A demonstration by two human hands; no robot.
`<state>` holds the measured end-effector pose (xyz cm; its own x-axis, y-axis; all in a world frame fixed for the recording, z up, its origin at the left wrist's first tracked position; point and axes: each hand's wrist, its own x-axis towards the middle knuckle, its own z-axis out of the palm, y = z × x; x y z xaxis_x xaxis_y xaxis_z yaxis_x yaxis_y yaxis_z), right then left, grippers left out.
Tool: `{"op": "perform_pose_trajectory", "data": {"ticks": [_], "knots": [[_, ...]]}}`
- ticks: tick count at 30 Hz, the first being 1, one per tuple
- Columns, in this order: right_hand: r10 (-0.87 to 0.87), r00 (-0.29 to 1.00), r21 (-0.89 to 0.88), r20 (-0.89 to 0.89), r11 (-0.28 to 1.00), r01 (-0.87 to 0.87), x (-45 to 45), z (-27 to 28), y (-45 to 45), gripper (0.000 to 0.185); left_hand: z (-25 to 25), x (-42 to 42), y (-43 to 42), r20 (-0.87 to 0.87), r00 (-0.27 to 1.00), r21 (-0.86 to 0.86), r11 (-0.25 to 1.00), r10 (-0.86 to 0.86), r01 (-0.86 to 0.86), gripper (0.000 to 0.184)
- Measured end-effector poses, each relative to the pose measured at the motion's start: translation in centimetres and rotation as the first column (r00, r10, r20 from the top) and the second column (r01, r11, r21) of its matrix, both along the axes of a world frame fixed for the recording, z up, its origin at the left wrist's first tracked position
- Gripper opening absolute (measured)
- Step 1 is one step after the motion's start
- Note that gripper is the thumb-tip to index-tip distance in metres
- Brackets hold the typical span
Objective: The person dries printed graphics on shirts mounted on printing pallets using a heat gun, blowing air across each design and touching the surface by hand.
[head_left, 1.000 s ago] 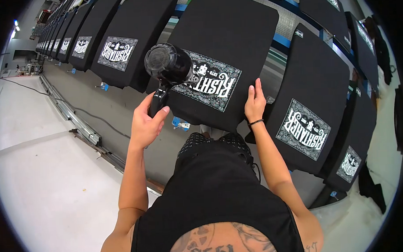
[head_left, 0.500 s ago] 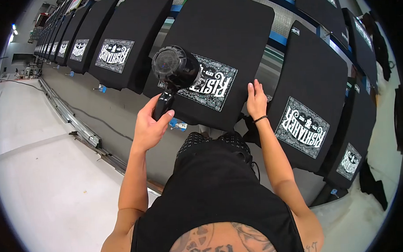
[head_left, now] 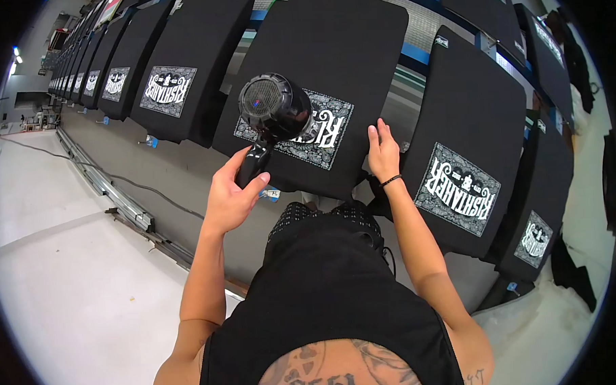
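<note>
My left hand [head_left: 235,195] is wrapped around the handle of a black hair dryer [head_left: 278,106]. The dryer is above a white bandana-style print [head_left: 333,134] and hides its left and middle portion. That print lies near the close end of a black garment [head_left: 330,42] spread flat on a board. At the garment's right edge, my right hand [head_left: 384,152] has its fingers stretched out and holds nothing; it appears to touch the cloth there. A dark bracelet circles the right wrist.
On the right, another board carries a black garment with the same print [head_left: 457,188]. More printed garments [head_left: 169,91] recede in a row to the left. A metal rail [head_left: 104,182] and a cable [head_left: 145,186] run along the pale floor [head_left: 74,296].
The hair dryer has shifted slightly right over the print, with my left hand still around its handle. My right hand stays by the garment's edge. The whole view has moved a little.
</note>
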<state>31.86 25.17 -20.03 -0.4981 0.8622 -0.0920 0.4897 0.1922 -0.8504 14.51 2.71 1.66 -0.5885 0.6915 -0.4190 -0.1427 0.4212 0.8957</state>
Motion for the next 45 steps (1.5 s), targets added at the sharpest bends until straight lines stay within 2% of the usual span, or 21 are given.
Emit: {"op": "perform_pose_trajectory", "data": {"ticks": [3,10,19,24,30,36,41,45], "knots": [[0.01,1.0,0.006,0.002,1.0,-0.01,0.2,-0.1,0.0,0.064,-0.1,0.5,0.1,-0.052,0.999,-0.026,1.0,-0.015,0.014,0.043],[0.005,1.0,-0.014,0.009,1.0,-0.005,0.3,-0.1,-0.3,0.063,-0.4,0.2,0.7,-0.052,0.998,0.002,0.999,-0.042,0.043,0.047],[0.003,1.0,-0.014,-0.002,1.0,-0.003,0.2,-0.2,-0.5,0.063,-0.6,0.2,2.0,-0.009,0.998,0.017,0.998,-0.068,0.068,0.043],[0.0,1.0,-0.002,-0.014,1.0,0.0,0.1,-0.4,-0.7,0.063,-0.7,-0.5,4.0,-0.019,1.0,0.042,0.999,0.019,-0.018,0.044],[-0.01,1.0,0.009,-0.008,1.0,0.011,0.2,-0.4,-0.7,0.062,0.0,-1.0,5.3,-0.022,0.998,-0.008,0.999,-0.051,0.05,0.044],[-0.032,0.999,0.056,0.0,0.998,0.032,0.9,0.1,-0.4,0.062,-0.2,0.1,5.4,-0.002,0.997,0.014,0.997,-0.082,0.082,0.039],[0.002,1.0,0.197,0.009,0.98,-0.004,1.5,0.7,-0.2,0.06,0.0,0.9,4.9,0.012,0.996,0.005,0.996,-0.093,0.092,0.04],[0.019,1.0,0.203,0.013,0.979,-0.021,1.5,0.7,-0.1,0.06,0.1,1.5,4.6,-0.011,0.997,-0.007,0.997,-0.073,0.073,0.042]]}}
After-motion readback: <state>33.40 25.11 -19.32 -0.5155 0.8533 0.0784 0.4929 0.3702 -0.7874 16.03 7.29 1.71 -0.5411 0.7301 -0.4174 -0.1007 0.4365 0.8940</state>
